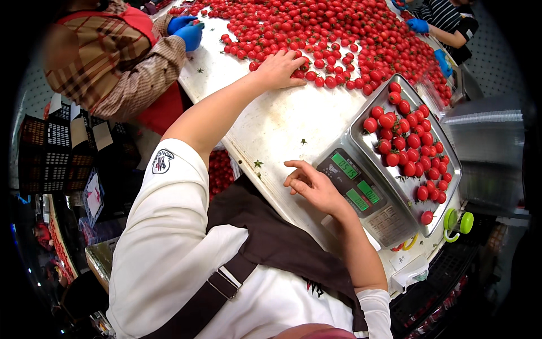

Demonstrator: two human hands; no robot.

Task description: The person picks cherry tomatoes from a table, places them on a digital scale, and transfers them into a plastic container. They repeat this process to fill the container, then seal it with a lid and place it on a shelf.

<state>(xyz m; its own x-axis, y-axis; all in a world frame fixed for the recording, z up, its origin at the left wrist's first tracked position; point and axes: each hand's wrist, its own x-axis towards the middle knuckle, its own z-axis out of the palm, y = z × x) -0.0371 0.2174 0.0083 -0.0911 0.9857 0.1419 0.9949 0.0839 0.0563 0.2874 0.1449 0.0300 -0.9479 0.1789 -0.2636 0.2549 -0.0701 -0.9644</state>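
Observation:
My left hand (279,71) reaches to the near edge of a big pile of cherry tomatoes (316,25), fingers spread and touching the closest ones. Nothing shows gripped in it. Over the front part of the white table (265,135), my right hand (311,185) hovers with its index finger extended and the others loosely bent, holding nothing visible. Close beside it stands a digital scale (367,198) with lit green displays. On the scale, a metal tray (379,155) carries loose cherry tomatoes (409,138), bunched toward its right side.
At the left, a person in a checked top wears blue gloves (191,35). Another gloved person (446,25) is across the table. Stacked clear plastic containers (485,152) stand right of the tray, near a green-lidded jar (458,221). Black crates (53,152) are at far left.

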